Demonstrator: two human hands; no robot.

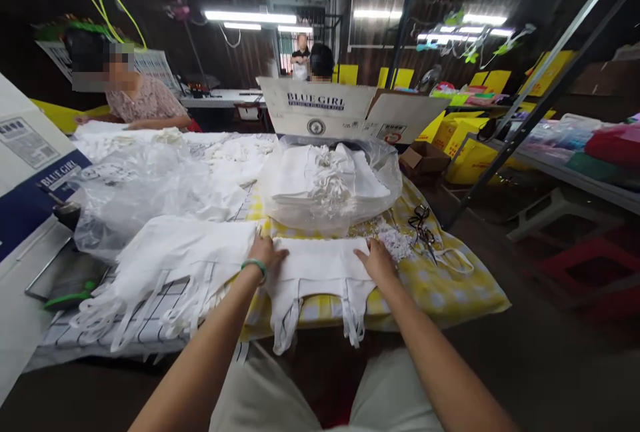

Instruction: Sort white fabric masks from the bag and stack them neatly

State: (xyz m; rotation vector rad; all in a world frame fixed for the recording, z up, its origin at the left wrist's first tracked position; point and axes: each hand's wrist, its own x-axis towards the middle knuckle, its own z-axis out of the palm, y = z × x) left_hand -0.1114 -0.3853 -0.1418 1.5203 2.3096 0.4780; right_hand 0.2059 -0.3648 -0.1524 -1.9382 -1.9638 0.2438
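A white strappy camisole top lies spread on the yellow checked cloth, its straps hanging over the front edge. My left hand grips its upper left corner, thumb lying on the fabric. At the opposite upper corner, my right hand holds the side edge with its thumb on top; its other fingers are partly hidden. Left of my left hand is a pile of similar white tops with dangling straps. Just behind the spread top, a clear plastic bag holds stacked white pieces.
Black scissors and white thread scraps lie to the right on the yellow checked cloth. A cardboard box stands behind the bag, another box at far left. A co-worker sits at the back left. A metal post rises right.
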